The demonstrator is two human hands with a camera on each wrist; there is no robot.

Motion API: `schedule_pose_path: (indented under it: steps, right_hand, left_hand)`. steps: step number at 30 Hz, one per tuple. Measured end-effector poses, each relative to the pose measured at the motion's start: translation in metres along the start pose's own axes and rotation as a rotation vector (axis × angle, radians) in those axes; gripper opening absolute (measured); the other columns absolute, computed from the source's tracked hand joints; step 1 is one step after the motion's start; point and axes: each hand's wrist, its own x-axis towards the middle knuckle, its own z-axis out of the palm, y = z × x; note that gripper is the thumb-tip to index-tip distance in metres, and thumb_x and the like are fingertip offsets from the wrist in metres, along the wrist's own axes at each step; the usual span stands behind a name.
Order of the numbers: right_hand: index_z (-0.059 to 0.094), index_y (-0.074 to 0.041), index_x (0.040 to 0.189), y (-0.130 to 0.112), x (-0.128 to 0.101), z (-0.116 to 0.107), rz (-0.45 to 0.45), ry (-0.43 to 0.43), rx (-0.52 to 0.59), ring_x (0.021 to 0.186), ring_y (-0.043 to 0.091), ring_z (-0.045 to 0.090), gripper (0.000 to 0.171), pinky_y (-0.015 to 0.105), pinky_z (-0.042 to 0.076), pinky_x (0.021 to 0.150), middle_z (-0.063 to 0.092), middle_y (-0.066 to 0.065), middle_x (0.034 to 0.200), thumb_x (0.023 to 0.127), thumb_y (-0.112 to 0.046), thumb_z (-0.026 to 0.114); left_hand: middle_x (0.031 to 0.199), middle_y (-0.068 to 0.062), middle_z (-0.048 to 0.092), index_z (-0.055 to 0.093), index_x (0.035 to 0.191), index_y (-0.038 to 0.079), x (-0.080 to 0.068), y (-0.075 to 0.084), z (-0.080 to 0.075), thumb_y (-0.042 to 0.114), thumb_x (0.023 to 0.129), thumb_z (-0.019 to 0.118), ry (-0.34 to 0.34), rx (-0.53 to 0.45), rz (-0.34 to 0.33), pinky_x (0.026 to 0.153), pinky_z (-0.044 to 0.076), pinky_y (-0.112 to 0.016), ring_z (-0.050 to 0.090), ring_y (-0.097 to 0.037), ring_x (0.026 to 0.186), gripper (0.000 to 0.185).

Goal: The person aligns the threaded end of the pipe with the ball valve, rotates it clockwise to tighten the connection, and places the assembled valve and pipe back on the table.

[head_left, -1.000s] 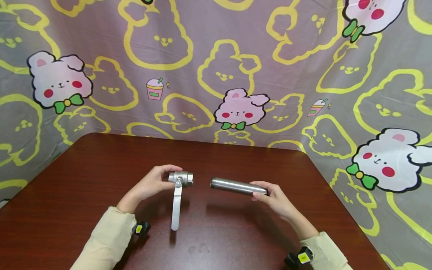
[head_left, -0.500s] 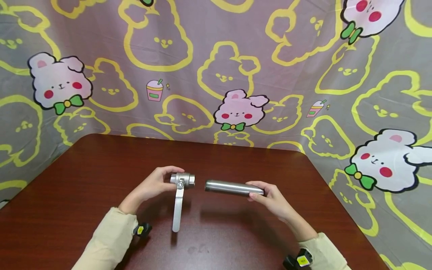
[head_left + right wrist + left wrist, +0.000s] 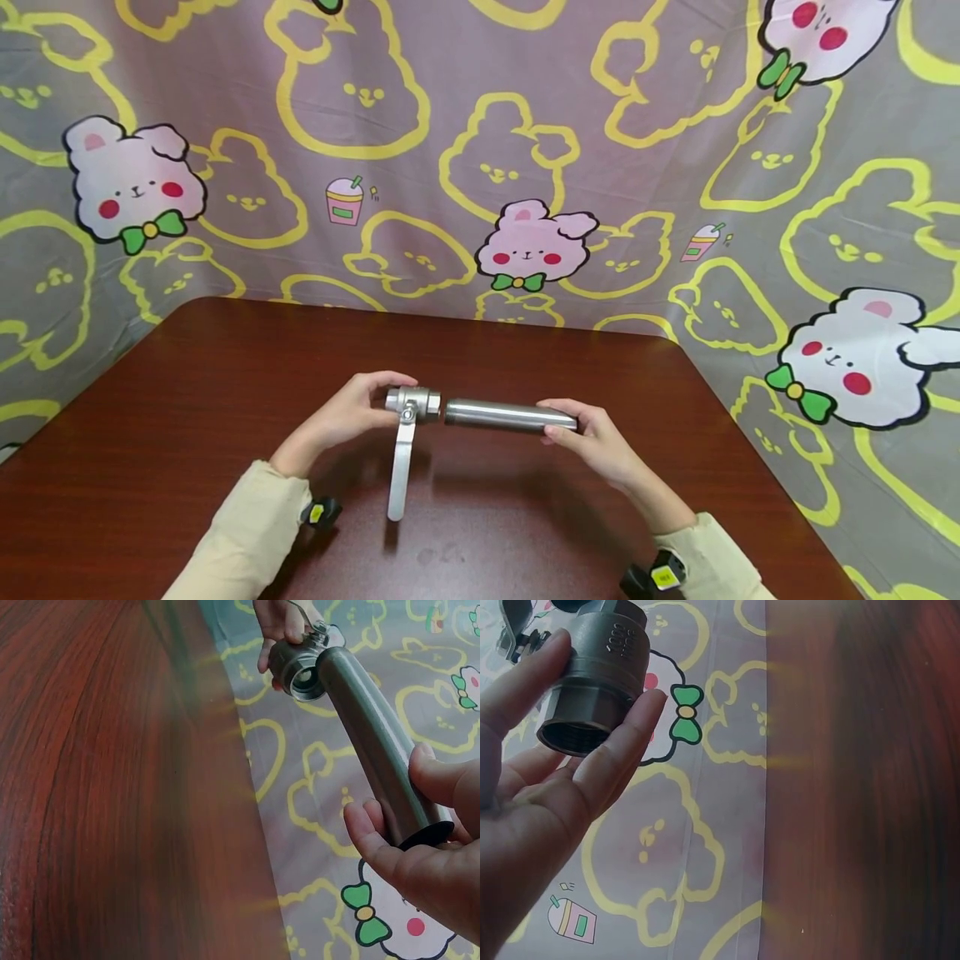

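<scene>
My left hand [image 3: 352,412] grips a steel ball valve [image 3: 412,402] by its body, above the table; the valve's flat lever handle [image 3: 400,471] hangs down toward me. The left wrist view shows my left hand [image 3: 551,776] with fingers and thumb curled round the valve body [image 3: 596,679], its threaded opening facing the camera. My right hand [image 3: 592,437] holds the right end of a steel pipe [image 3: 510,416], lying level, its left end right at the valve's open port. In the right wrist view the pipe [image 3: 375,731] points at the valve [image 3: 300,667], with my right hand [image 3: 427,847] curled under its near end.
A dark red-brown wooden table [image 3: 225,400] lies under both hands. A grey cloth with yellow and pink bunny prints [image 3: 525,167] hangs behind and to the right of it. Small black wrist cameras with yellow labels [image 3: 318,511] sit at both cuffs.
My right hand has moved the pipe leftward, closing the gap until its end meets the valve. The left hand and valve shifted slightly right.
</scene>
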Motion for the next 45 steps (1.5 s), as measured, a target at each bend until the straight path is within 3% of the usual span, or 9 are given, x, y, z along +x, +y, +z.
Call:
schedule_pose_path:
  steps: [6, 17, 26, 33, 38, 45]
  right_hand:
    - [0.046, 0.02, 0.112, 0.0, 0.002, 0.002, 0.006, 0.002, 0.026, 0.078, 0.014, 0.061, 0.034, 0.035, 0.049, 0.072, 0.058, 0.013, 0.095, 0.084, 0.004, 0.055]
    - [0.045, 0.02, 0.113, 0.002, 0.006, 0.002, 0.021, -0.005, 0.05, 0.078, 0.018, 0.062, 0.034, 0.036, 0.048, 0.073, 0.057, 0.015, 0.096, 0.085, 0.002, 0.055]
    - [0.051, 0.013, 0.112, 0.007, 0.006, -0.001, -0.025, -0.034, 0.055, 0.076, 0.016, 0.062, 0.032, 0.038, 0.048, 0.072, 0.06, 0.006, 0.095, 0.085, -0.003, 0.057]
    - [0.046, 0.019, 0.113, 0.004, 0.01, 0.0, 0.043, -0.024, 0.09, 0.077, 0.02, 0.061, 0.036, 0.042, 0.048, 0.072, 0.059, 0.008, 0.094, 0.086, -0.001, 0.055]
    - [0.043, 0.019, 0.114, 0.004, 0.014, 0.0, 0.072, -0.021, 0.163, 0.073, 0.019, 0.06, 0.033, 0.037, 0.049, 0.071, 0.058, 0.012, 0.091, 0.087, 0.002, 0.051]
    - [0.055, -0.008, 0.108, 0.007, 0.016, 0.005, 0.085, -0.003, 0.357, 0.066, 0.014, 0.053, 0.019, 0.025, 0.047, 0.062, 0.05, 0.008, 0.087, 0.091, -0.003, 0.047]
  left_hand:
    - [0.099, -0.017, 0.057, 0.053, 0.112, -0.01, 0.001, 0.003, 0.001, -0.008, 0.072, 0.062, -0.014, -0.004, 0.005, 0.067, 0.044, -0.027, 0.053, -0.022, 0.08, 0.042]
    - [0.097, -0.015, 0.058, 0.054, 0.112, -0.008, 0.0, 0.01, 0.002, -0.009, 0.072, 0.06, -0.019, 0.018, 0.01, 0.066, 0.045, -0.027, 0.053, -0.021, 0.079, 0.041]
    - [0.097, -0.017, 0.057, 0.053, 0.111, -0.011, 0.0, 0.011, 0.003, -0.009, 0.071, 0.062, -0.023, 0.0, 0.014, 0.067, 0.045, -0.025, 0.053, -0.019, 0.08, 0.041]
    - [0.097, -0.017, 0.058, 0.053, 0.111, -0.012, -0.002, 0.013, 0.002, -0.008, 0.071, 0.064, -0.008, 0.007, 0.009, 0.067, 0.045, -0.026, 0.053, -0.02, 0.079, 0.041]
    - [0.096, -0.016, 0.058, 0.054, 0.11, -0.011, -0.004, 0.014, 0.003, -0.008, 0.071, 0.065, 0.019, 0.005, -0.011, 0.067, 0.045, -0.028, 0.053, -0.021, 0.079, 0.041]
    - [0.095, -0.015, 0.059, 0.055, 0.109, -0.01, -0.005, 0.015, 0.004, -0.006, 0.071, 0.064, 0.048, -0.001, -0.027, 0.066, 0.045, -0.027, 0.054, -0.018, 0.079, 0.039]
